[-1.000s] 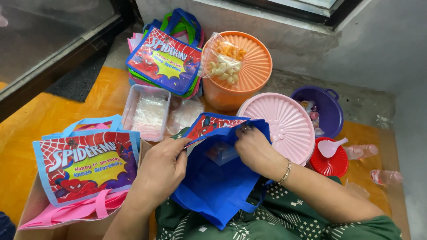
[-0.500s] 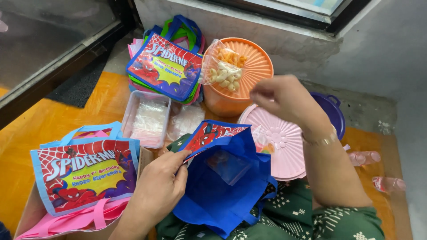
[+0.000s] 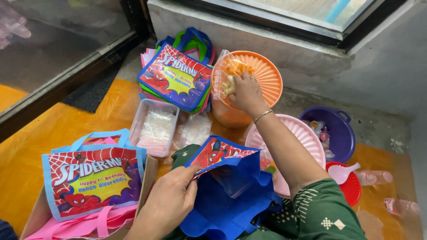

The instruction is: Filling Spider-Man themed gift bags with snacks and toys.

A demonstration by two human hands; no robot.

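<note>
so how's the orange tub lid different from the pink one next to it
The orange tub lid sits farther from the person, and the right hand grips a clear snack packet on it. The pink tub lid is nearer and paler, with the forearm crossing above it and nothing being gripped there. Both are round, ribbed and closed on their tubs.

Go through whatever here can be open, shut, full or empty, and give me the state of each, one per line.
Blue bag: held open by left hand.
Snack packet: filled, gripped by right hand.
Orange tub: lid on.
Pink tub: lid on.
Purple basin: uncovered, small items inside.
Clear box: lidless, holds plastic packets.
</note>
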